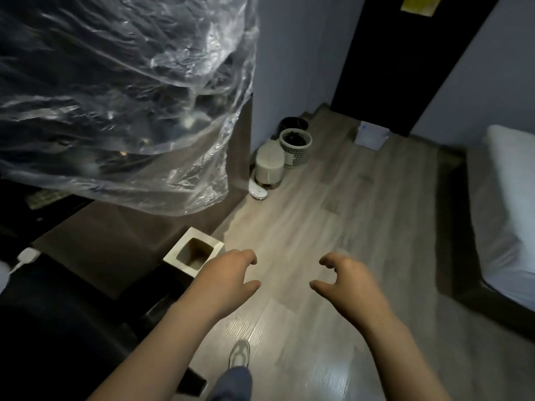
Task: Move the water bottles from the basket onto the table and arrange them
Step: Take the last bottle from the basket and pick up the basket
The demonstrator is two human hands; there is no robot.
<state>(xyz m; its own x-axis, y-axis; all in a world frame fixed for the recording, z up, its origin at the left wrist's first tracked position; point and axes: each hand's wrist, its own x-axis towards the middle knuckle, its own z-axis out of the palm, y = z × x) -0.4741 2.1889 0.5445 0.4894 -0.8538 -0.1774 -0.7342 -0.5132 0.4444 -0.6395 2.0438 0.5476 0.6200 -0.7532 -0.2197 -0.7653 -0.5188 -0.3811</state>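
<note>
My left hand [228, 277] and my right hand [344, 280] are held out in front of me over the wooden floor [333, 215]. Both have loosely curled fingers and hold nothing. No water bottle shows in this view. A white perforated basket [296, 147] with dark contents stands on the floor by the far wall. A dark table surface [95, 250] lies to my left, partly under a big sheet of clear crumpled plastic [115, 91].
A square beige bin [192, 251] stands beside my left hand at the table's corner. A cream lidded bin [269, 164] and a black bin [293, 125] sit near the basket. A bed with a white mattress [509, 215] fills the right side. My shoe [239, 353] is below.
</note>
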